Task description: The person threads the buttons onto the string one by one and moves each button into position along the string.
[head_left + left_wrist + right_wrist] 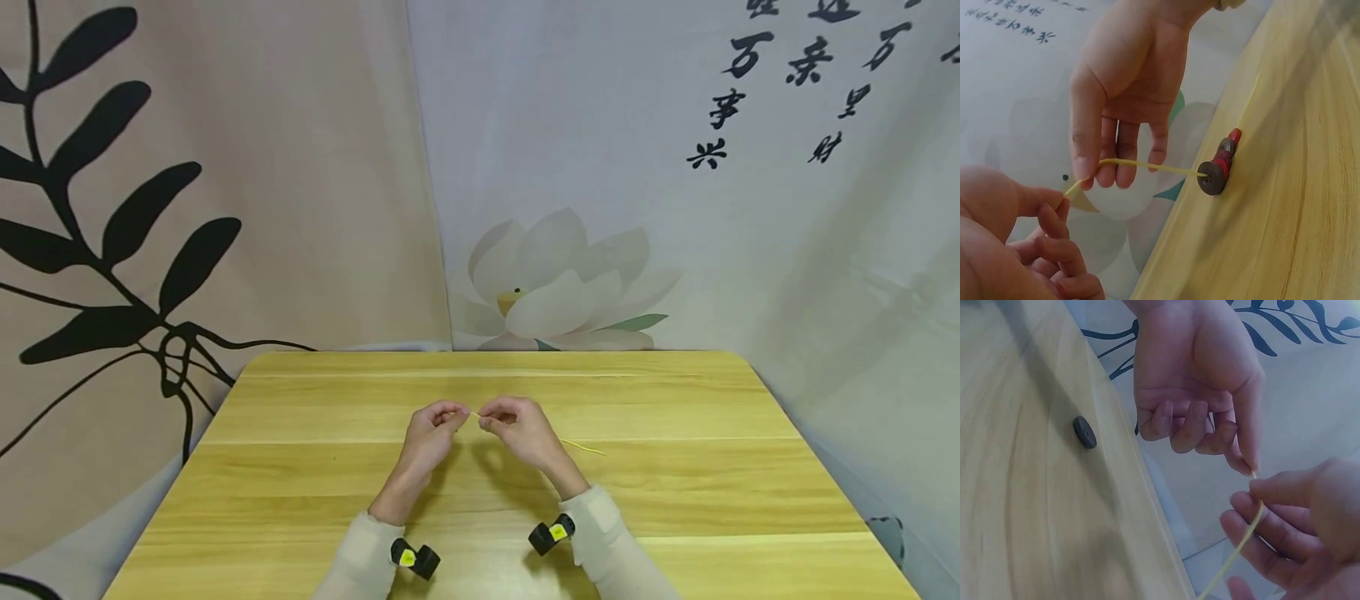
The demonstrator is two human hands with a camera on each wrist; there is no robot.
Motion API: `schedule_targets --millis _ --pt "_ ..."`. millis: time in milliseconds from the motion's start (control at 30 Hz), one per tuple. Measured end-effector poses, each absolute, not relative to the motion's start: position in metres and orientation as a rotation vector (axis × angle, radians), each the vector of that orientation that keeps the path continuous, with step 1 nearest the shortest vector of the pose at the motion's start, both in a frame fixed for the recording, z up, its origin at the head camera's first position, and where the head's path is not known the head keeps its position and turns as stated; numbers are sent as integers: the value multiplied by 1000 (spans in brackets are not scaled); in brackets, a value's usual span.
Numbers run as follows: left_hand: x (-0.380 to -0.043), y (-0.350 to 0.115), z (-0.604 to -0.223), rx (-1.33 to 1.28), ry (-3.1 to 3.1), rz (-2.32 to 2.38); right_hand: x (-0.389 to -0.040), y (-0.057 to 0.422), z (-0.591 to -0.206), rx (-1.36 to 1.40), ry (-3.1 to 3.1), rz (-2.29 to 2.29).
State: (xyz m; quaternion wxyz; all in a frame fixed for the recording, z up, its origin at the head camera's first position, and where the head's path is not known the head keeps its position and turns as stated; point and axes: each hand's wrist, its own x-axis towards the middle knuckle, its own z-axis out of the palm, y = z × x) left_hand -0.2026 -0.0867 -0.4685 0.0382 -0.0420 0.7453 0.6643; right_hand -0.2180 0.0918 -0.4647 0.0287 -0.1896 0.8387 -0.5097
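A thin yellow cord [1175, 170] runs between my hands, which are close together above the table. My left hand [431, 437] pinches the cord's end between thumb and forefinger. Just beside it, my right hand [528, 433] pinches the same cord with thumb and fingertips. In the left wrist view the cord passes down through a dark four-hole button [1212, 178], the front one of a short row of red and dark buttons [1227, 150] on the table. Its tail trails past the row. A separate dark button [1085, 432] lies on the table in the right wrist view.
The wooden table [712, 500] spreads around both hands. Behind it hangs a cloth [337, 167] printed with leaves, a flower and writing. Each sleeve carries a small black wrist camera [552, 534].
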Motion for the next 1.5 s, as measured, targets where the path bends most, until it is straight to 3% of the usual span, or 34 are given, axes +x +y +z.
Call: schedule_targets --millis 433,1033,1500 --pt "-205 -99 -470 -117 2366 1883 -220 94 -470 -546 2608 -1602" --pt "-204 -159 -489 -2 2511 1503 -224 106 -473 -464 2620 -1582" --pt "-203 -175 -497 104 2483 1381 -240 120 -494 -368 2602 -1605"
